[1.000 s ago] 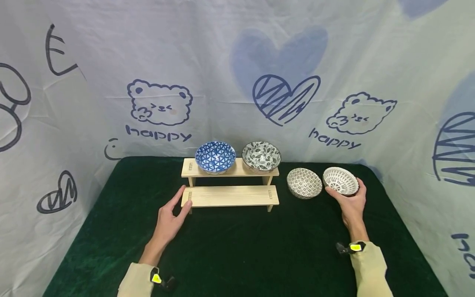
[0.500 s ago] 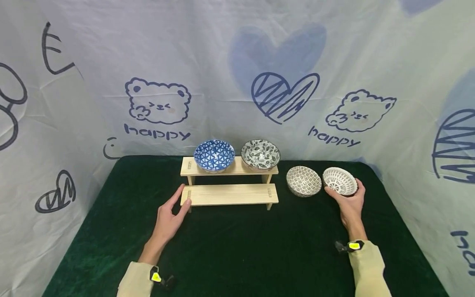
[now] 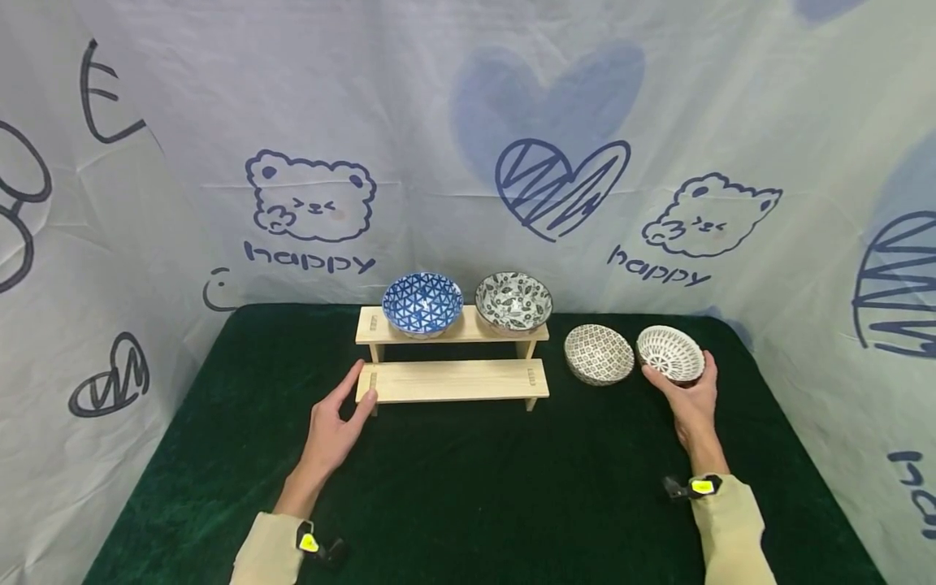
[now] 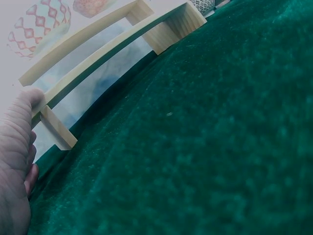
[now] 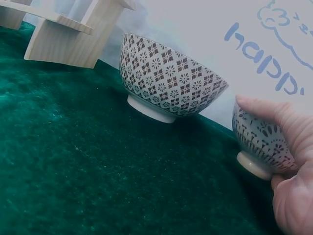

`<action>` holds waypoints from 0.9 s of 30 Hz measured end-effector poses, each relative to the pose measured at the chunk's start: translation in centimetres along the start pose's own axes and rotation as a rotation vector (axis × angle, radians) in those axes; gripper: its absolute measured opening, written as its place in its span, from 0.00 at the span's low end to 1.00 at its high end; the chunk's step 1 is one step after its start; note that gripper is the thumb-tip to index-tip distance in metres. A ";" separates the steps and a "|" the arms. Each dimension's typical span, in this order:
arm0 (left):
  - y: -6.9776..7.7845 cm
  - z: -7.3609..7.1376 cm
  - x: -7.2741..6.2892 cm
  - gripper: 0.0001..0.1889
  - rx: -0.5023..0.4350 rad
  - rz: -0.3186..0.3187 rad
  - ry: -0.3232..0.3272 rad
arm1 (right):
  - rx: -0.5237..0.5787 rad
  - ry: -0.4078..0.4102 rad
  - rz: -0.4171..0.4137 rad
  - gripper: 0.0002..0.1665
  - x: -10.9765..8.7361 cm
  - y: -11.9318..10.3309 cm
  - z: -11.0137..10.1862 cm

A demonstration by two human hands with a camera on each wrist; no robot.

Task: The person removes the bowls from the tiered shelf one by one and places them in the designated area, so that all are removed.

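Observation:
In the head view my left hand (image 3: 329, 435) holds the left end of the two-step wooden stand (image 3: 453, 382), thumb at the front corner of the lower step and index finger at the back corner. The left wrist view shows the thumb (image 4: 30, 98) on the step's edge and other fingers lower down. My right hand (image 3: 691, 406) grips a white bowl with a dark petal pattern (image 3: 669, 353), thumb at the near rim and fingers round its right side. Just left of it, a bowl with a brown lattice pattern (image 5: 166, 81) sits on the green cloth.
On the upper step stand a blue triangle-patterned bowl (image 3: 422, 304) and a black-and-white leaf-patterned bowl (image 3: 514, 301). Dark green cloth (image 3: 483, 487) covers the table. A pale printed curtain (image 3: 439, 106) hangs behind and along both sides.

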State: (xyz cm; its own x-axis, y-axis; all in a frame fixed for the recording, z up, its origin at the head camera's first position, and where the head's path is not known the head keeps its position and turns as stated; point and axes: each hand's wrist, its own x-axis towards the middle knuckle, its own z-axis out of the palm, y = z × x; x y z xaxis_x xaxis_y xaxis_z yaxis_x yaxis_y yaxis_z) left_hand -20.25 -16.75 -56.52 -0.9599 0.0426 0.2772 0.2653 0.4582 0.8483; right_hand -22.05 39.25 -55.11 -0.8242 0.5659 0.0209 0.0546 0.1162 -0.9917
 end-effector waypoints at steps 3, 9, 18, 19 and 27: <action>0.0 0.0 -0.1 0.33 -0.001 -0.003 -0.003 | 0.021 -0.022 0.009 0.71 -0.2 -0.1 -0.2; -0.1 0.0 -0.1 0.33 -0.005 -0.003 -0.005 | 0.036 -0.080 0.035 0.71 -0.7 -0.7 -0.8; -0.1 -0.1 -0.2 0.34 0.002 -0.018 -0.015 | -0.095 -0.056 0.027 0.71 -1.8 -2.3 -1.3; -0.1 -0.1 -0.2 0.34 0.001 -0.018 -0.013 | -0.097 -0.050 0.029 0.71 -1.9 -2.5 -1.4; 0.1 -0.2 -0.1 0.34 0.004 -0.013 -0.007 | -0.217 0.053 -0.092 0.63 -2.7 -4.2 -2.1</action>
State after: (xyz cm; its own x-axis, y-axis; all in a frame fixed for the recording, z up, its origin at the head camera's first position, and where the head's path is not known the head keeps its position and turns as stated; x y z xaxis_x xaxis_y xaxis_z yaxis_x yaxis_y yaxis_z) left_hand -20.06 -16.84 -56.39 -0.9639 0.0425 0.2628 0.2522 0.4623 0.8501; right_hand -18.89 38.98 -50.73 -0.8008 0.5863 0.1224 0.1053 0.3391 -0.9348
